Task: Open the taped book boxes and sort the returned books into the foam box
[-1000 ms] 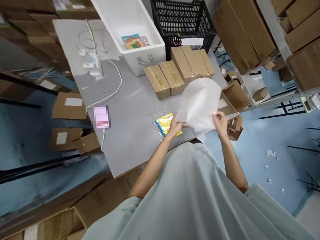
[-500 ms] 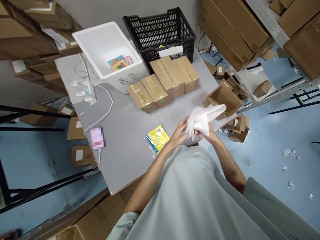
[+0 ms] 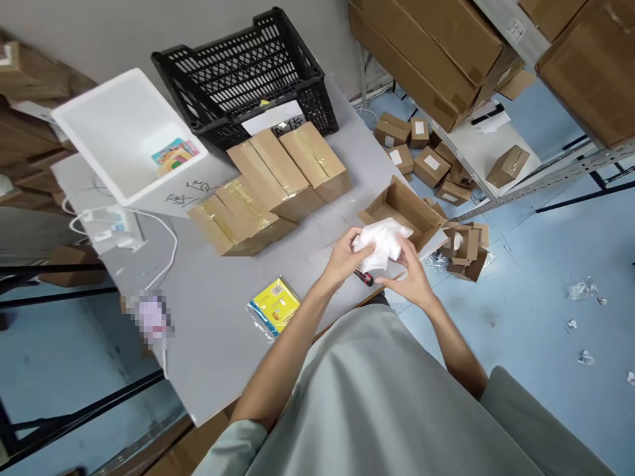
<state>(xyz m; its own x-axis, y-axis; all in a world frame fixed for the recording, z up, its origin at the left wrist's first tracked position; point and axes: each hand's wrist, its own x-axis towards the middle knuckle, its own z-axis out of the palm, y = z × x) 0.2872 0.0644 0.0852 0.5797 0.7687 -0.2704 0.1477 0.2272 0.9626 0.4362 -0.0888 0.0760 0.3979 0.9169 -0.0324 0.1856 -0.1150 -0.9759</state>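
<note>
A crumpled sheet of thin white paper point(image 3: 381, 239) is bunched up above the near right edge of the table. My left hand point(image 3: 346, 256) grips its left side, with the thumb across the front. On the other side, the fingers of my right hand point(image 3: 411, 277) are curled against the paper, while the thumb stands apart below it. Beneath the paper, a red and black box cutter point(image 3: 364, 277) lies on the table, partly hidden. Just behind the paper is an open cardboard box point(image 3: 414, 210). Left of my left forearm lies a yellow and blue booklet point(image 3: 276, 303) in clear plastic.
Taped cardboard boxes point(image 3: 292, 173) sit mid-table before a black crate point(image 3: 238, 79) and a white foam box point(image 3: 129, 139) holding colourful booklets. A power strip point(image 3: 116, 226) with cables is at left. Shelves of cartons point(image 3: 426, 59) stand right; small boxes and scraps litter the blue floor.
The white paper has been crumpled from a loose, spread sheet into a compact bunch. My right hand has shifted to its right side, and the box cutter now shows. The view has turned right.
</note>
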